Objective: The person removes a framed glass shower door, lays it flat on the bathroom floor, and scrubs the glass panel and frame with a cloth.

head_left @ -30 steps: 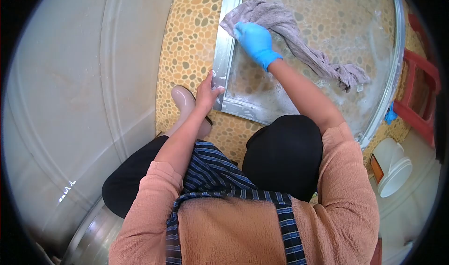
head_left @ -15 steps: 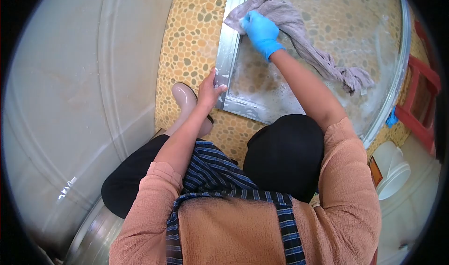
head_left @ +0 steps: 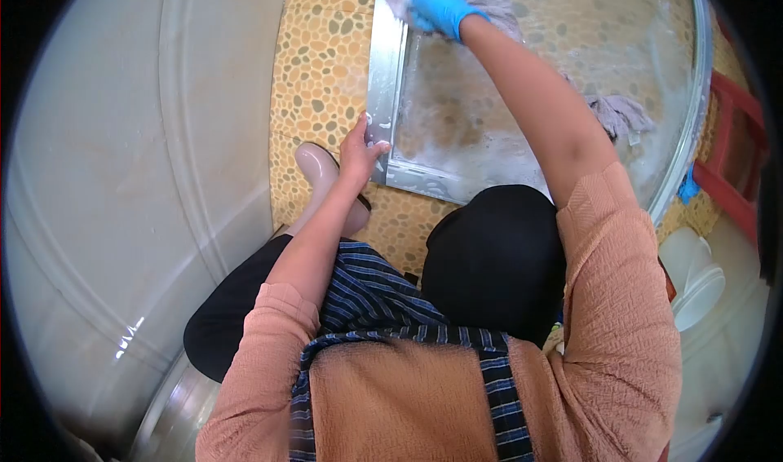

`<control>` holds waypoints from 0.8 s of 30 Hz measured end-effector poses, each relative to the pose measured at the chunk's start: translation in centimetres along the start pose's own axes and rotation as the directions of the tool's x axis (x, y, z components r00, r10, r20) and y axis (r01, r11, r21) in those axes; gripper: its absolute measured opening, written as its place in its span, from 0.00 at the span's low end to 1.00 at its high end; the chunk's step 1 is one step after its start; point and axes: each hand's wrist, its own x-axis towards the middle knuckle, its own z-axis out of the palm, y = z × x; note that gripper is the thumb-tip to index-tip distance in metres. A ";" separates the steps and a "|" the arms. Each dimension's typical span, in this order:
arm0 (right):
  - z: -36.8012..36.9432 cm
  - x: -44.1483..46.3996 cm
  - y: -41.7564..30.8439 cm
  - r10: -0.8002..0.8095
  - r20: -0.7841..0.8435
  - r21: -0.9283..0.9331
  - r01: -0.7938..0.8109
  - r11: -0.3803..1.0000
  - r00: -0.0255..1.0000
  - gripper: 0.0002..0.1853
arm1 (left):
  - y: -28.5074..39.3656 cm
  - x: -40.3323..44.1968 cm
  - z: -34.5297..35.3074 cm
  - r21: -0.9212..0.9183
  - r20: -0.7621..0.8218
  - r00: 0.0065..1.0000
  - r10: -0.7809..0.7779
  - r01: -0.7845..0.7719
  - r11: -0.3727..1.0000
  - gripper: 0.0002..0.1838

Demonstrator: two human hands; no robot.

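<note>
A framed glass panel (head_left: 563,62), wet with soapy suds, lies over the pebble-patterned floor, which shows through it. My right hand (head_left: 442,9), in a blue glove, is closed on a greyish-purple cloth (head_left: 621,117) and presses it against the upper left of the panel, by the frame. The cloth's far end trails across the glass toward the right, partly hidden behind my forearm. My bare left hand (head_left: 359,154) grips the left side of the silvery metal frame (head_left: 386,75) near its lower corner, with spots of foam around the fingers.
A pale curved wall or tub side (head_left: 98,136) rises on the left. My light rubber boot (head_left: 318,167) stands beside the frame. On the right are a red plastic stool (head_left: 722,181), a blue glove-like item (head_left: 687,186) and white containers (head_left: 697,287). A metal vessel (head_left: 179,409) sits lower left.
My right hand has slid the cloth farther up along the frame's left side, stretching the arm forward. My left hand keeps its place on the frame. The view has shifted slightly.
</note>
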 end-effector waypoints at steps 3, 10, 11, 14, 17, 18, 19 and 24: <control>0.3 -6.0 -2.5 -0.039 -0.150 0.561 0.117 0.820 0.988 0.10 | 0.8 -0.3 -0.1 -0.044 -0.008 1.000 -0.016 0.016 0.999 0.45; 8.5 -14.4 -9.4 -0.255 -0.006 0.338 0.242 0.910 0.967 0.11 | 1.0 0.1 -0.2 0.083 0.021 0.999 -0.030 0.028 0.996 0.43; 7.9 -15.6 -10.2 -0.174 0.199 0.539 0.041 0.841 0.965 0.14 | 0.3 0.3 0.0 -0.025 0.043 0.999 -0.032 0.034 0.999 0.42; 7.1 -16.4 -10.7 -0.149 0.482 0.682 -0.263 0.682 0.864 0.16 | -0.2 0.3 0.1 -0.161 0.050 0.998 -0.026 0.034 0.986 0.41; 8.5 -16.0 -10.7 -0.127 0.376 0.622 -0.149 0.769 0.918 0.15 | -0.7 0.6 0.1 -0.109 0.019 1.000 0.005 -0.003 0.994 0.40; 9.0 -15.6 -10.5 -0.132 0.181 0.500 0.024 0.865 0.975 0.15 | -0.5 0.4 0.2 -0.024 0.005 1.000 0.023 -0.023 0.999 0.41; 9.7 -14.7 -10.1 -0.072 0.094 0.471 0.019 0.882 0.993 0.16 | -0.6 0.3 0.2 -0.027 0.006 1.000 0.010 -0.010 1.000 0.41; 4.2 -8.4 -4.8 -0.154 -0.306 0.274 0.242 0.931 0.940 0.10 | 0.9 -0.2 -0.5 0.106 0.020 0.999 -0.032 0.029 0.994 0.45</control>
